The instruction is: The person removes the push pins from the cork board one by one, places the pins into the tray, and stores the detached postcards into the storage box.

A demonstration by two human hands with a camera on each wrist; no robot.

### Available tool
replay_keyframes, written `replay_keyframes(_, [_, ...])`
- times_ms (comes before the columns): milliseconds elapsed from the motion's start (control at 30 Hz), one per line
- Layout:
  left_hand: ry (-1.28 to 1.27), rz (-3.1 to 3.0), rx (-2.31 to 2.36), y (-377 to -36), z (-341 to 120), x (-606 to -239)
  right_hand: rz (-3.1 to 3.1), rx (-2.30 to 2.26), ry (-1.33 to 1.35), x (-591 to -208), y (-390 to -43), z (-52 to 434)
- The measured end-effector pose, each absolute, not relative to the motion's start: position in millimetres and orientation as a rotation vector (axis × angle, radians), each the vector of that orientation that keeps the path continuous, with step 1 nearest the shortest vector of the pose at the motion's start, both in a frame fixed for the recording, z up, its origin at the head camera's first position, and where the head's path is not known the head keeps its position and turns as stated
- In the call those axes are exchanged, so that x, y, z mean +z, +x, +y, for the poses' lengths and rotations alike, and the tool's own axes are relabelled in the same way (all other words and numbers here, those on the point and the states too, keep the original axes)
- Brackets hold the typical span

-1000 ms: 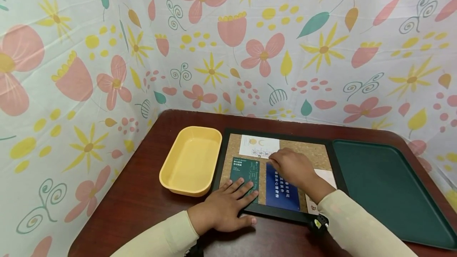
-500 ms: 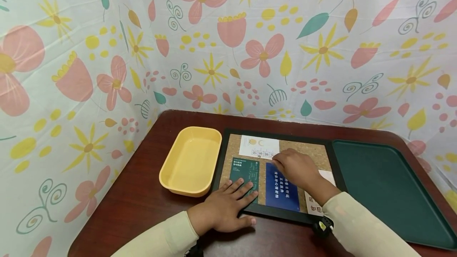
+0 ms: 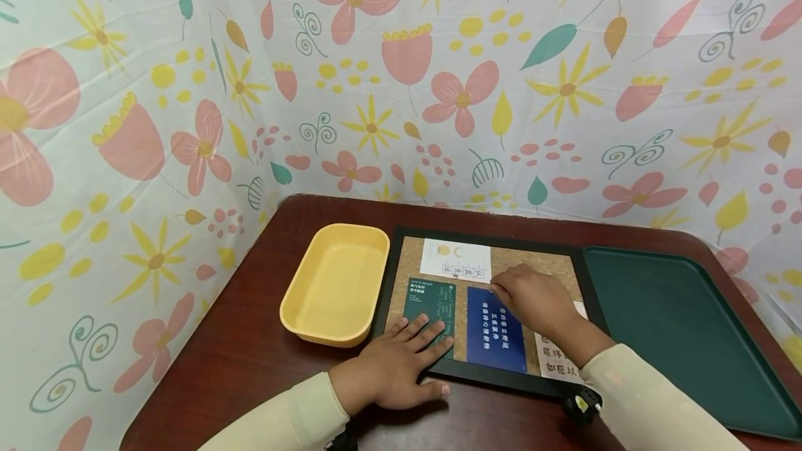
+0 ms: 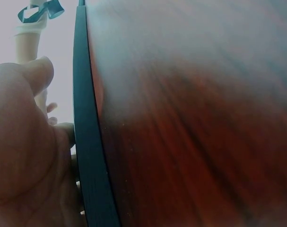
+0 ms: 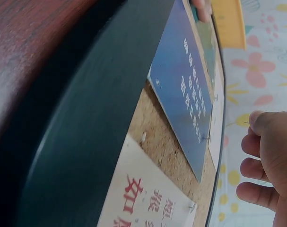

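A: Where does the left hand (image 3: 391, 367) lie?

B: Flat, fingers (image 3: 421, 337) spread straight, pressing the green card (image 3: 429, 303) and the black frame of the cork board (image 3: 537, 264); it holds nothing.

A: And the right hand (image 3: 532, 298)?

B: It hovers over the board at the blue card's (image 3: 495, 329) top corner. Its fingers (image 5: 256, 160) are curled, seemingly pinching a thin pin, though that is too small to be sure.

A: What lies beside them?

B: A yellow tray (image 3: 335, 282) left, a dark green tray (image 3: 677, 329) right, on the brown surface (image 3: 250, 339).
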State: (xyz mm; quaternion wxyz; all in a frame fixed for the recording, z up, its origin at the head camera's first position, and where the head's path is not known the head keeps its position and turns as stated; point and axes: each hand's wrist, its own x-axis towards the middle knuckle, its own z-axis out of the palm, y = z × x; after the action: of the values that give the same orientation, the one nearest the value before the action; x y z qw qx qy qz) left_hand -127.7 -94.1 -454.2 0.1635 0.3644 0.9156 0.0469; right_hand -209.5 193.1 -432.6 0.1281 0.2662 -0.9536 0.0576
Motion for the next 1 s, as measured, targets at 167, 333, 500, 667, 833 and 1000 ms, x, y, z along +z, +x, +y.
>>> replay_keyframes(167, [1.037,2.603,0.119,-129,-94,-456,-2.771,0.193,0.767,-433,-209,197])
replay_keyframes(333, [1.04,2.611,0.111,-128,-94,-457,-2.768,0.199,0.768,-433,-209,201])
replay_keyframes(500, [1.034,2.613,0.129,-127,-94,-455,-2.774,0.186,0.759,-433,-208,203])
replay_keyframes(667, [1.033,2.622,0.125,-127,-94,-453,-2.793,0.187,0.759,-432,-207,205])
replay_keyframes(833, [1.036,2.622,0.116,-128,-94,-456,-2.795,0.181,0.773,-432,-206,207])
replay_keyframes(1000, [1.036,2.611,0.115,-128,-94,-456,-2.778,0.163,0.784,-432,-206,210])
